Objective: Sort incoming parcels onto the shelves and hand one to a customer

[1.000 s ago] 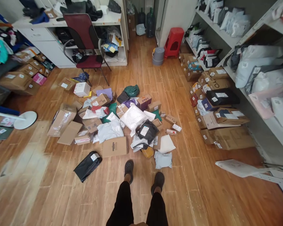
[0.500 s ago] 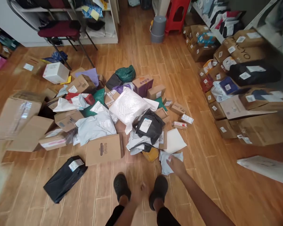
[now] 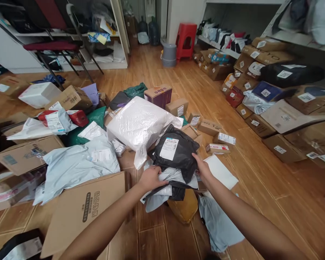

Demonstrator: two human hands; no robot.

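Two bare hands in head view, both at black parcel with white label, on top of grey-white bag in floor pile. Left hand: thumb and fingers apart, at near-left side of stack, on grey-white bag; can't tell if gripping. Right hand: touching black parcel's right edge, most fingers hidden, grip can't be told. White padded parcel just beyond, to left. Yellow parcel nearer, partly under stack. Cardboard box left of it, near left forearm.
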